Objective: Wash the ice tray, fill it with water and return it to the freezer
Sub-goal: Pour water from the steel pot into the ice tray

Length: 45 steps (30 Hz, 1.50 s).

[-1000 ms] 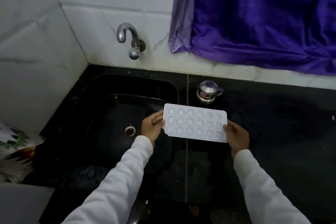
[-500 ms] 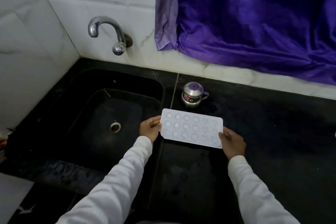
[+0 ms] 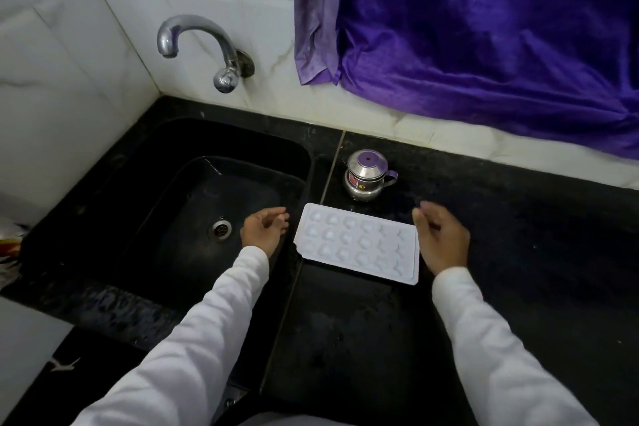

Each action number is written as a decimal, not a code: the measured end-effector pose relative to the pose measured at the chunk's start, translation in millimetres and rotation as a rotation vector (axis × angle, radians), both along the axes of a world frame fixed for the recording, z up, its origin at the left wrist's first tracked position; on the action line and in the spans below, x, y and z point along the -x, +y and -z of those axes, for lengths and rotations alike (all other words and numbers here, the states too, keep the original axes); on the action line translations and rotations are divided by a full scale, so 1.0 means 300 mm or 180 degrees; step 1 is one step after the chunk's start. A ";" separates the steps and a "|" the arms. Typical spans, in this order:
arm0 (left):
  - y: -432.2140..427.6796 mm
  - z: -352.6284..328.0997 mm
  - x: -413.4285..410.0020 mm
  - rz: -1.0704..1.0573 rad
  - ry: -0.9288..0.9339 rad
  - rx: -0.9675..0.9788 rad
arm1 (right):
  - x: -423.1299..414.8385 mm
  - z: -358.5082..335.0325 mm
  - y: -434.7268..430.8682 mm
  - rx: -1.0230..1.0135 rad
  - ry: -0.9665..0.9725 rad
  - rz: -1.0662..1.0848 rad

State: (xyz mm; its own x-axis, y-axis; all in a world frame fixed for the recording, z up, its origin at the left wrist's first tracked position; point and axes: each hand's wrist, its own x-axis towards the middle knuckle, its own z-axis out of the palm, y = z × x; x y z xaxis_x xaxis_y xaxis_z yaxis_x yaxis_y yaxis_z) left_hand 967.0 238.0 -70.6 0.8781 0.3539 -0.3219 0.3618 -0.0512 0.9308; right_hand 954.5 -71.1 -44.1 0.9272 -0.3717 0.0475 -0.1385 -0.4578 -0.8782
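A white ice tray (image 3: 358, 244) with several rounded cells lies flat on the black counter (image 3: 518, 270), just right of the sink's edge. My left hand (image 3: 264, 228) hovers over the sink a little left of the tray, fingers loosely curled, holding nothing. My right hand (image 3: 441, 237) is just off the tray's right end, fingers relaxed and apart from it. A chrome tap (image 3: 197, 45) juts from the tiled wall above the black sink (image 3: 166, 211); no water runs.
A small steel pot with a purple lid (image 3: 366, 178) stands on the counter right behind the tray. A purple curtain (image 3: 484, 28) hangs over the back wall at right. The sink drain (image 3: 221, 228) lies near my left hand.
Both hands held the tray by its ends above the counter edge; now the tray lies on the counter and both hands have let go and drawn slightly outward.
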 end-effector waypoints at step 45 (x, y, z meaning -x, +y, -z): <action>-0.037 0.013 0.093 0.0311 -0.0300 -0.0242 | -0.106 -0.146 0.244 -0.2264 -0.0580 0.0012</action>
State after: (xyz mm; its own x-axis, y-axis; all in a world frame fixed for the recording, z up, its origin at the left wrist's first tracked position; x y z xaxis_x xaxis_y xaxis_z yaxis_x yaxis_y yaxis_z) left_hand 939.2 226.9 -74.5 0.9347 0.2855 -0.2119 0.2628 -0.1537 0.9525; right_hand 986.3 2.2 -0.2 0.9262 -0.3733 -0.0533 0.0375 0.2317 -0.9721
